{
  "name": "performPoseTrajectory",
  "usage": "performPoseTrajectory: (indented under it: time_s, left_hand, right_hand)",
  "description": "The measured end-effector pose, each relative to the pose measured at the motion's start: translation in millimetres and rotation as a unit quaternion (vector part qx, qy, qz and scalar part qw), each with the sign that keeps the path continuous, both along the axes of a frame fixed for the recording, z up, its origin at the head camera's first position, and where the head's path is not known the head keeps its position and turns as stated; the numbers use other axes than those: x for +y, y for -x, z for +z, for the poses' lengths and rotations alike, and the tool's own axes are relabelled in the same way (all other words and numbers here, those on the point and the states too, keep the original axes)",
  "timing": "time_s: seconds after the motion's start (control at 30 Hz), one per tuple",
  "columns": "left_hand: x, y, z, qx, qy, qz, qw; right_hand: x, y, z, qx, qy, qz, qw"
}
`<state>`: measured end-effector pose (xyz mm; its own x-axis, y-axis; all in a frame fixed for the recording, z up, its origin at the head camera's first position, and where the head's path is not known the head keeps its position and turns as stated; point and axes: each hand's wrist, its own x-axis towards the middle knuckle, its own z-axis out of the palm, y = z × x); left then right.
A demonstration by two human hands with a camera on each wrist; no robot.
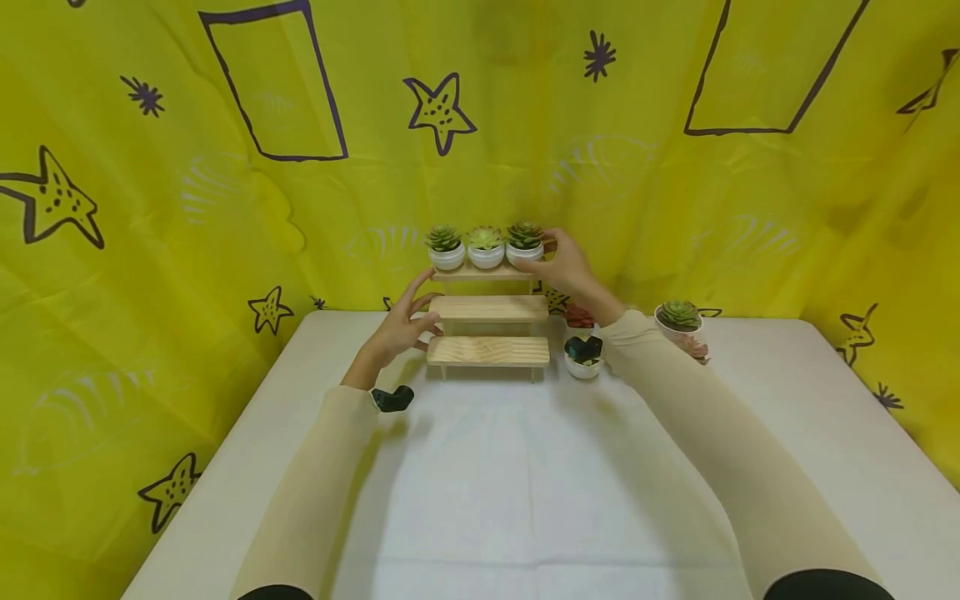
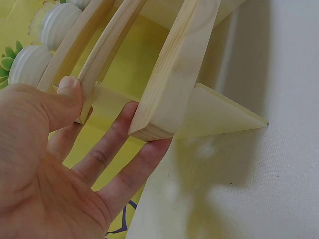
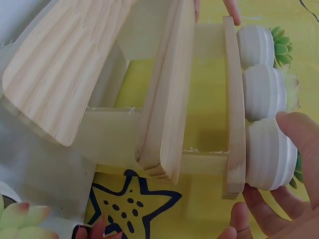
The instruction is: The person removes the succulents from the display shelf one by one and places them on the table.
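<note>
A three-tier wooden stand (image 1: 488,352) is at the back of the white table. Along its top tier sit a left potted succulent (image 1: 447,258), a paler middle succulent (image 1: 486,255) and a right potted succulent (image 1: 525,252), all in white ribbed pots. My right hand (image 1: 567,268) holds the right one, thumb on the pot's front and fingers around its outer side and base. At the stand's left end, my left hand (image 1: 397,333) grips the tiers. The left wrist view shows its thumb on the middle tier (image 2: 110,42) and fingertips touching the end of the bottom tier (image 2: 167,94).
Right of the stand, under my right forearm, are a red succulent (image 1: 577,317) and a white pot (image 1: 583,369). Farther right stand a green succulent (image 1: 679,315) and a pink one (image 1: 694,347). A yellow patterned cloth (image 1: 517,175) hangs right behind the table.
</note>
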<state>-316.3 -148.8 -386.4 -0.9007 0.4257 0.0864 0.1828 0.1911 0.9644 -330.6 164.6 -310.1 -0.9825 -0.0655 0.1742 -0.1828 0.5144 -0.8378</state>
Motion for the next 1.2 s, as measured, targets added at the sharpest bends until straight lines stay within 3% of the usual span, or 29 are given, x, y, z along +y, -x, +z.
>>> performPoseTrajectory:
  time_s: [0.27, 1.2]
  left_hand:
    - [0.2, -0.9, 0.7, 0.002, -0.003, 0.000, 1.0000]
    - [1.9, -2.9, 1.6, -0.004, 0.007, 0.011, 0.9999]
  right_hand:
    - [-4.0, 1.6, 0.0, 0.005, -0.012, -0.021, 0.9997]
    - [-4.9, -0.5, 0.9, 0.009, -0.016, -0.024, 0.9996]
